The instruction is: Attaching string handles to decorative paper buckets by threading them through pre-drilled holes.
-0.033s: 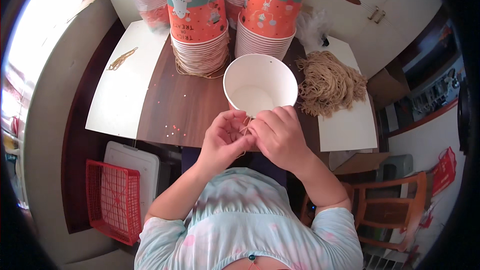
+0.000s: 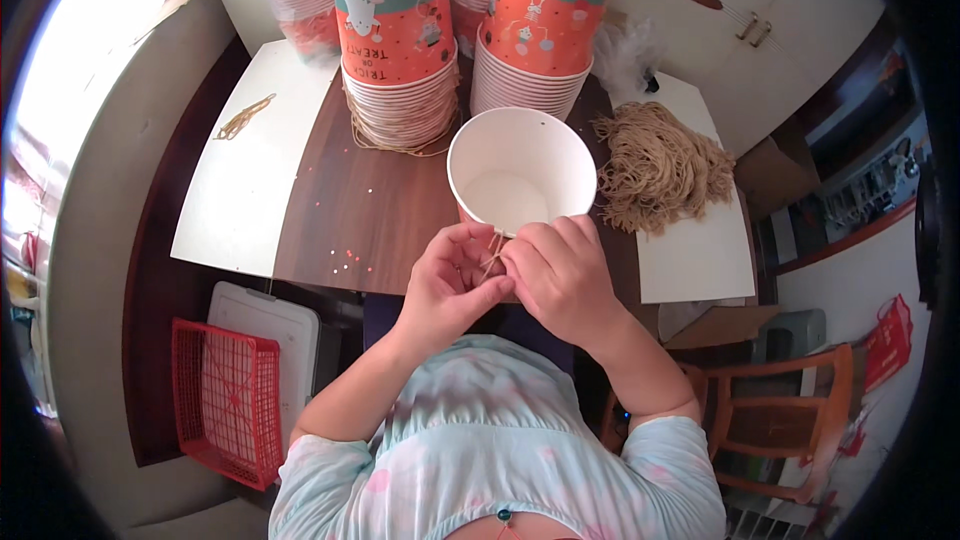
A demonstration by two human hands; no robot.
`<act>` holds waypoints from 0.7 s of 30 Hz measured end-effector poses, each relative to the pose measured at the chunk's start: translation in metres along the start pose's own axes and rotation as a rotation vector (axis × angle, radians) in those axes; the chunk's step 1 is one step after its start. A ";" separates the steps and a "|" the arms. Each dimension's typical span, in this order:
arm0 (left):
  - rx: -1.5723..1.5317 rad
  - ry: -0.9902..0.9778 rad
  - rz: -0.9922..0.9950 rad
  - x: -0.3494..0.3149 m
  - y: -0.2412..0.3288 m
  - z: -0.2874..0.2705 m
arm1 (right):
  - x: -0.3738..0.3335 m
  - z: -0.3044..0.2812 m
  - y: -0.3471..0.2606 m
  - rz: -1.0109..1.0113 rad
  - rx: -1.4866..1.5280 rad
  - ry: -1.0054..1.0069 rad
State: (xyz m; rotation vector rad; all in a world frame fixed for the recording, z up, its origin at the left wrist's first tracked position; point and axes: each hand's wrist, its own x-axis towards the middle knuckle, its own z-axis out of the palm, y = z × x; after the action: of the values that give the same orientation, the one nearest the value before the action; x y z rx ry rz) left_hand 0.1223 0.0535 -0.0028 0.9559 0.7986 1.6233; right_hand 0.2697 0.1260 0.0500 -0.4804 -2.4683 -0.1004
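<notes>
Cord (image 2: 492, 259) | at open bucket (image 2: 520, 165) | left grip (image 2: 447, 272) pinching it | right grip (image 2: 562, 268): cannot tell | stacked bucket (image 2: 397, 32): inverted black lettering (image 2: 379, 66)

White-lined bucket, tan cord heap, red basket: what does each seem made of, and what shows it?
Bucket: probably smooth, coated paperboard, judging by its thin, even wall.
Cord heap: likely matte fibre, possibly paper, from its limp strands.
Basket: apparently smooth moulded plastic, given its regular red latticework.
</notes>
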 end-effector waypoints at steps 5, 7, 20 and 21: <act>0.732 0.117 0.174 -0.017 0.013 0.005 | -0.019 0.011 -0.014 0.118 0.018 0.109; 0.891 0.166 0.367 -0.016 0.003 0.000 | -0.028 0.023 -0.021 0.242 0.070 0.218; 0.026 0.545 0.045 -0.017 -0.011 -0.011 | -0.012 0.087 -0.035 0.488 0.528 0.275; -0.055 0.544 0.020 -0.018 -0.010 -0.013 | -0.007 0.087 -0.034 0.519 0.649 0.266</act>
State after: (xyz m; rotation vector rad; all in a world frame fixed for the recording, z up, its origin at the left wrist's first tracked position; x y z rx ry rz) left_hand 0.1178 0.0382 -0.0212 0.4804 1.1010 1.9416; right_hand 0.2137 0.1082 -0.0232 -0.7316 -1.8973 0.7682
